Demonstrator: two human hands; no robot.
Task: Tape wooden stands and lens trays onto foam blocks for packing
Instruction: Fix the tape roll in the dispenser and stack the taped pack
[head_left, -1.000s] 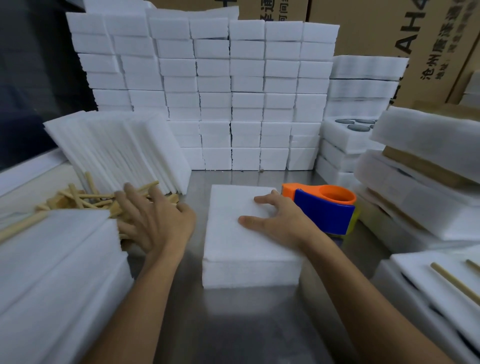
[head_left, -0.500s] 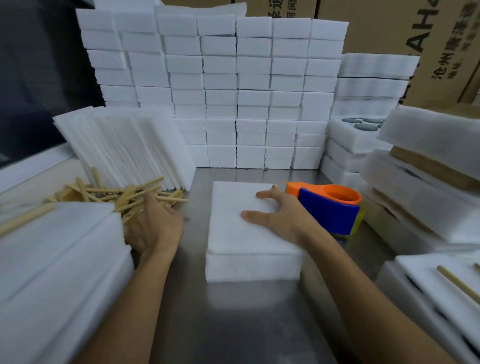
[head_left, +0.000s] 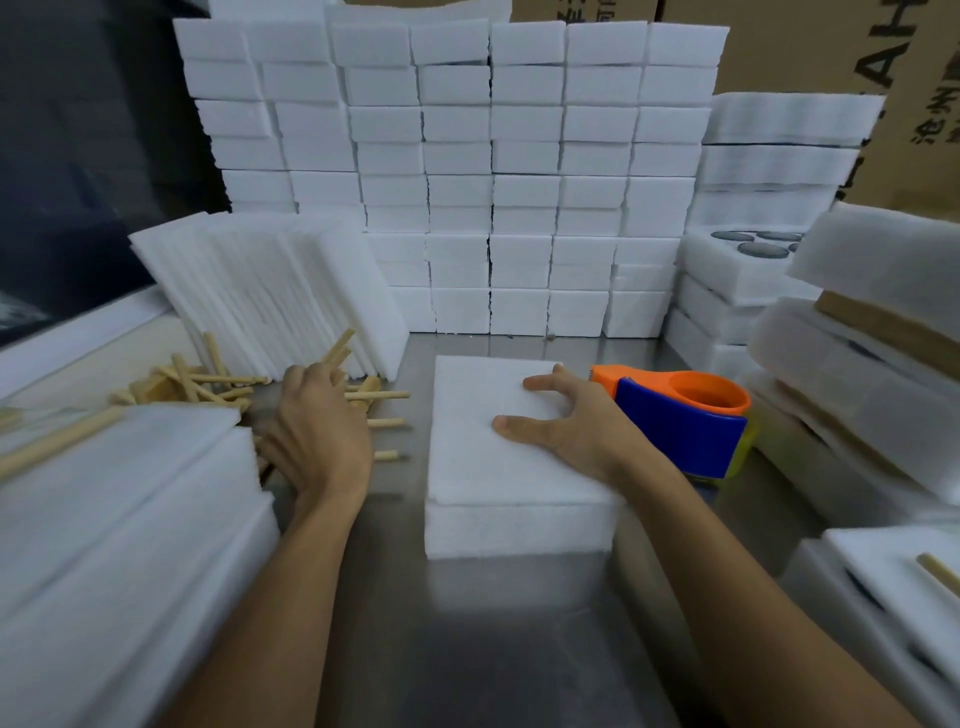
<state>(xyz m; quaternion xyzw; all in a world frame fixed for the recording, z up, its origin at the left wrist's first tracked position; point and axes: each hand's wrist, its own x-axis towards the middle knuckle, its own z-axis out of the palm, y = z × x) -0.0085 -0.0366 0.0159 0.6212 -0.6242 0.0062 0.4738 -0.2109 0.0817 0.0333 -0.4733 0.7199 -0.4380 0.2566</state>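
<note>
nearest the camera, at lower left of the frame, a stack of foam sheets (head_left: 119, 525) crowds the person's left forearm, and that is the first hazard: an elbow swing there could shove the stack off line. mid-frame, the foam block (head_left: 498, 457) lies flat on the metal table (head_left: 467, 649), a thin sheet over a thicker slab. the right hand (head_left: 566, 426) rests on its right side, fingers straight and spread, pressing rather than gripping. if that hand lifts early, the top sheet looks light enough to slide out of square. left of centre, the left hand (head_left: 317, 431) is down in the heap of wooden stands (head_left: 208, 384); its fingers curl over the sticks, but whether they have closed on one cannot be told. the sticks lie crossed, so pulling one out could drag neighbours onto the table. just right of the block, the tape dispenser (head_left: 685, 421) sits touching or almost touching the right hand, easy to knock. further back at right, a lens tray (head_left: 748, 260) shows dark discs. behind, a wall of foam blocks (head_left: 467, 176).
</note>
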